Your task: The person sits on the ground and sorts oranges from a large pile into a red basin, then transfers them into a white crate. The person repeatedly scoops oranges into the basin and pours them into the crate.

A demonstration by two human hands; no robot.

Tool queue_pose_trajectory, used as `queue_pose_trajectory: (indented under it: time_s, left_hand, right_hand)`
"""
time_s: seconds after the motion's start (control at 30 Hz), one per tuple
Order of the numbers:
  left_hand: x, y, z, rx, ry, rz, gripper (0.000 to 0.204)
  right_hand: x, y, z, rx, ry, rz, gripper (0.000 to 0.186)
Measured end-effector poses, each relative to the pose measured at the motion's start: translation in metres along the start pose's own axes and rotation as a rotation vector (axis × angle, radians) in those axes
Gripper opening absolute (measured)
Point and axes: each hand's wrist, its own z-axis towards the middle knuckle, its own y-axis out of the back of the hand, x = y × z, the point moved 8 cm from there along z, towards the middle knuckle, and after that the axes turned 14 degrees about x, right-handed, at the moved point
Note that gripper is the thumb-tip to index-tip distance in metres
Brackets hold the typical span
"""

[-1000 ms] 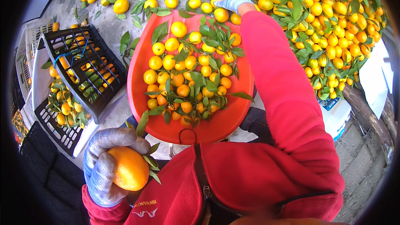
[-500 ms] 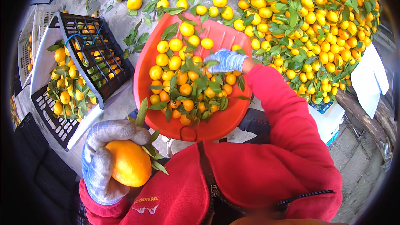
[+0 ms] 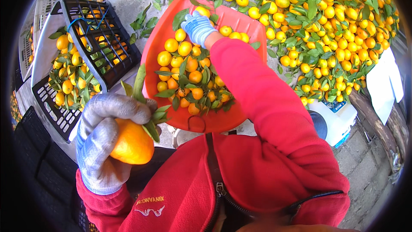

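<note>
Wrapped in a grey-and-blue work glove, my left hand (image 3: 101,139) is closed around a large orange mandarin (image 3: 134,142) with green leaves on its stem, above the lap at lower left. My right hand (image 3: 197,29), in a blue-and-white glove, reaches over the far part of a red plastic scoop-shaped basin (image 3: 152,56). Its fingers are bent against a mandarin (image 3: 202,11) there; their tips and the palm side are hidden, so a grip cannot be made out. A heap of leafy mandarins (image 3: 185,48) lies in the basin below that hand.
At left a black crate (image 3: 92,75) stands tilted beside a white-lined crate of mandarins (image 3: 67,87). A large pile of leafy mandarins (image 3: 334,30) covers the ground at right. A white box (image 3: 341,122) and wooden logs (image 3: 377,124) lie at far right.
My right hand has moved left and away from me, from the basin's right side to the mandarin near its far end. The left hand still holds its mandarin. The view has shifted slightly.
</note>
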Motion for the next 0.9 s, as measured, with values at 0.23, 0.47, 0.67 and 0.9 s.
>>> queue_pose_trajectory:
  time_s: [0.23,0.47,0.67,0.9]
  left_hand:
    - [0.014,-0.003,0.007,0.027,-0.002,-0.06,0.067]
    - [0.014,-0.009,0.003,0.073,-0.039,-0.349,0.064]
    - [0.003,0.003,0.004,0.043,-0.149,-0.438,0.045]
    - [-0.002,0.01,0.007,-0.03,-0.139,-0.379,0.038]
  right_hand:
    - [0.0,0.176,-0.127,-0.32,0.438,1.467,0.039]
    - [0.062,0.258,-0.174,-0.694,0.863,1.182,0.032]
    - [0.043,0.063,-0.058,0.138,0.039,0.4,0.028]
    - [0.047,-0.038,-0.051,0.053,-0.193,0.348,0.055]
